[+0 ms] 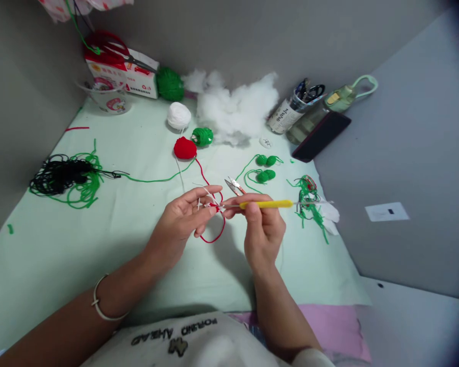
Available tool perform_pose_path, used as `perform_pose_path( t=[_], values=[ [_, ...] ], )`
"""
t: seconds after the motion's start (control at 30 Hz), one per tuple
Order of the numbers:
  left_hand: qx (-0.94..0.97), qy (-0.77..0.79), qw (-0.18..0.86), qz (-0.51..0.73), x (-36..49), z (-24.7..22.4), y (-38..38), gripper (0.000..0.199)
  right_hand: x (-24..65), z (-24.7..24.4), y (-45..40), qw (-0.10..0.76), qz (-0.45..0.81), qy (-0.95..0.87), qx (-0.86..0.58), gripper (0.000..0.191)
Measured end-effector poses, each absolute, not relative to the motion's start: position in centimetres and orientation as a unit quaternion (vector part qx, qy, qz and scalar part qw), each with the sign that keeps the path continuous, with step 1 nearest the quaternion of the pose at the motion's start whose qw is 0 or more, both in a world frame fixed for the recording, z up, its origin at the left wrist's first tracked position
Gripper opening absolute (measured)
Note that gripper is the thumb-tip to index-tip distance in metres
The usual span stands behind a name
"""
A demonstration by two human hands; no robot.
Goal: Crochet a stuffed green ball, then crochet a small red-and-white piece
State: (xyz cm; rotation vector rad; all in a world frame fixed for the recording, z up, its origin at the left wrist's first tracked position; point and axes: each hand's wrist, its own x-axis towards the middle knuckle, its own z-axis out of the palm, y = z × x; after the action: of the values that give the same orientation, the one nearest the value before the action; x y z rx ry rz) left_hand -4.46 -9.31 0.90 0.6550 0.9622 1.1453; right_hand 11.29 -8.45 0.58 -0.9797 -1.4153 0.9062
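Near the middle of the view, my left hand (183, 214) pinches a small red and white crochet piece (213, 207). My right hand (263, 227) grips a crochet hook by its yellow handle (270, 204), and the hook's metal tip meets the piece at my left fingertips. Red yarn runs from the red ball (185, 148) to my left hand and loops below it. A white strand lies across my left fingers. Just beyond my right fingers lie small thread snips (235, 187) with their blades apart.
White stuffing (235, 109), a white yarn ball (179, 116) and green balls (170, 84) stand at the back. Black and green yarn (67, 176) lies left, green scraps (309, 201) right. A pen cup (286, 114), dark phone (321, 136) and plastic tub (112, 99) stand near the walls.
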Motion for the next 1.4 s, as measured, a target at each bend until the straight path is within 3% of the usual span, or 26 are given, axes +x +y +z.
perform_pose_path(
  t=[0.13, 0.23, 0.33, 0.43, 0.5, 0.67, 0.8, 0.93, 1.07, 1.4],
  values=[
    [0.289, 0.461, 0.639, 0.544, -3.9, 1.1, -9.6, 0.043, 11.1, 0.0, -9.1, 0.503, 0.163, -0.755, -0.387, 0.028],
    [0.239, 0.419, 0.706, 0.519, -3.9, 1.0, -9.4, 0.049, 11.2, -0.4, -9.1, 0.475, 0.077, -0.795, -0.369, 0.036],
    [0.176, 0.352, 0.782, 0.483, -4.3, 0.9, -9.1, 0.04, 11.3, 0.0, -8.8, 0.532, 0.16, -0.736, -0.388, 0.029],
    [0.181, 0.338, 0.784, 0.489, -4.8, 1.0, -8.9, 0.036, 11.3, 0.7, -8.4, 0.592, 0.308, -0.632, -0.395, 0.023],
    [0.222, 0.351, 0.772, 0.481, -4.8, 1.1, -9.1, 0.038, 11.2, 0.9, -8.2, 0.581, 0.351, -0.621, -0.393, 0.02],
    [0.266, 0.389, 0.738, 0.483, -4.3, 1.0, -9.3, 0.041, 11.0, 0.4, -8.2, 0.54, 0.29, -0.684, -0.395, 0.019],
    [0.185, 0.351, 0.787, 0.472, -4.5, 0.9, -8.9, 0.038, 11.3, 0.1, -8.4, 0.518, 0.178, -0.747, -0.376, 0.027],
    [0.138, 0.329, 0.801, 0.482, -5.1, 1.0, -8.6, 0.036, 11.7, 0.3, -8.1, 0.586, 0.328, -0.619, -0.406, 0.019],
    [0.192, 0.345, 0.766, 0.508, -4.9, 1.2, -8.8, 0.04, 11.5, 0.3, -7.8, 0.58, 0.48, -0.542, -0.372, 0.017],
    [0.247, 0.361, 0.753, 0.492, -4.4, 1.2, -9.1, 0.046, 11.2, 0.3, -8.0, 0.577, 0.46, -0.563, -0.372, 0.011]
  ],
)
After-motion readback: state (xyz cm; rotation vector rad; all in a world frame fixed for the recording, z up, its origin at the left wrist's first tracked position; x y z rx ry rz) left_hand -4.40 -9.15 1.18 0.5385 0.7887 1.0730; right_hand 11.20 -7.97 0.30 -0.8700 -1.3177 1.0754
